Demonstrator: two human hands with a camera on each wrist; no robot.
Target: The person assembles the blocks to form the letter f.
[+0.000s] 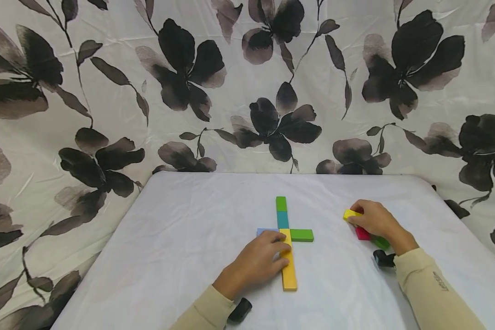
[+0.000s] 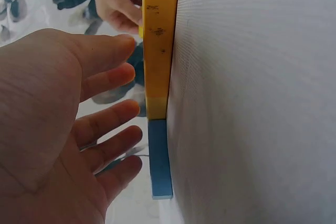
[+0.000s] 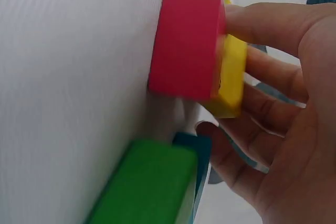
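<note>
Flat wooden blocks form a cross on the table. Its stem is a long yellow block [image 1: 289,278], with a blue block [image 1: 266,231] to the left, a green block [image 1: 302,235] to the right, and a teal block [image 1: 282,220] topped by another green block [image 1: 281,203] above. My left hand [image 1: 257,261] is at the yellow stem, fingers loosely extended and partly covering it. Over on the right, my right hand [image 1: 377,222] pinches a small yellow block [image 1: 349,214]. A red block [image 3: 186,40] is close beside that one, nearer the camera in the right wrist view.
Under the right wrist lie a green block [image 1: 382,243] and, in the right wrist view, a dark teal block [image 3: 203,153]. A white cloth covers the table [image 1: 169,256]. Floral fabric [image 1: 231,91] hangs behind. Black wrist devices [image 1: 240,310] show at both sleeves.
</note>
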